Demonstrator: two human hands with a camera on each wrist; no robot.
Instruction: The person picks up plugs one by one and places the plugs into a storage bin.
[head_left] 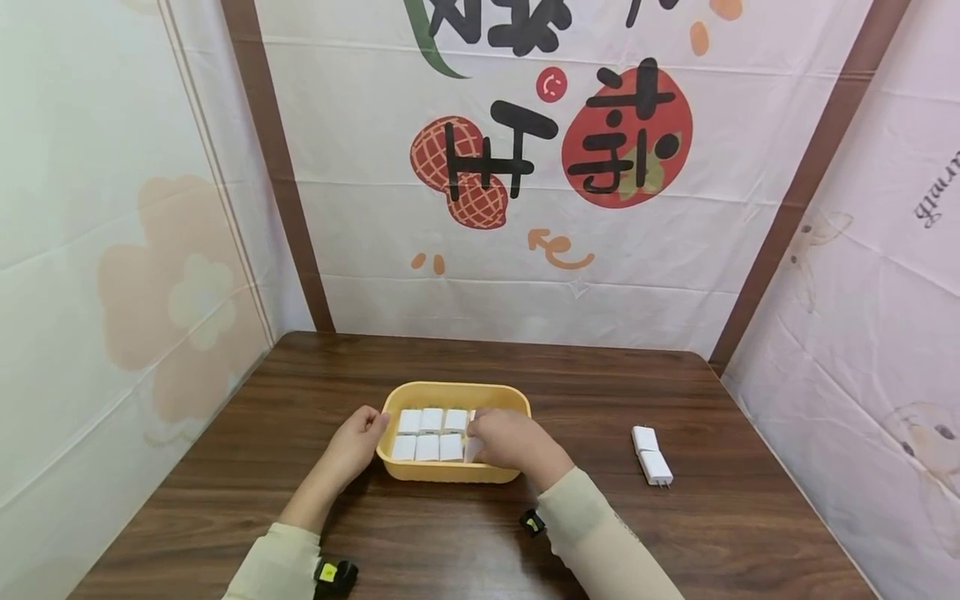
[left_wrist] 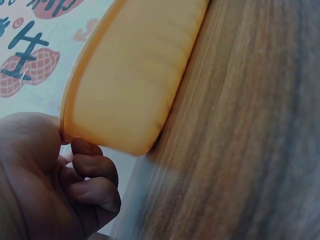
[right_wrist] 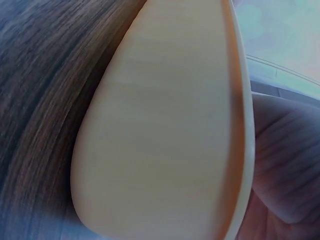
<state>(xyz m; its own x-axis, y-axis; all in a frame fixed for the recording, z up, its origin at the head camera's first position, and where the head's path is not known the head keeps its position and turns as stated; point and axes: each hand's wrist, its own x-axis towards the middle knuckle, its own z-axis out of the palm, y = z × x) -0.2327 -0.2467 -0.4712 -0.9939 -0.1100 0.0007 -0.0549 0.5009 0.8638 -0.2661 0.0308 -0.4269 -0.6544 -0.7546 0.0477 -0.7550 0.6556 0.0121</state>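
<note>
A yellow plastic basket [head_left: 452, 472] stands on the wooden table, with white plug-in chargers [head_left: 427, 448] set in two rows inside it. At the basket's left end my left hand [head_left: 358, 437] pinches the rim between thumb and fingers. In the left wrist view the other fingers of this left hand [left_wrist: 60, 175] curl just outside the wall. My right hand [head_left: 512, 439] reaches over the front rim into the right part of the basket, its fingertips at a white charger [head_left: 472, 450]. The basket wall [right_wrist: 160, 130] hides those fingertips in the right wrist view.
Two more white chargers [head_left: 652, 456] lie end to end on the table to the right of the basket, metal prongs showing on the nearer one. Printed cloth walls [head_left: 510, 292] rise behind the table and at both sides.
</note>
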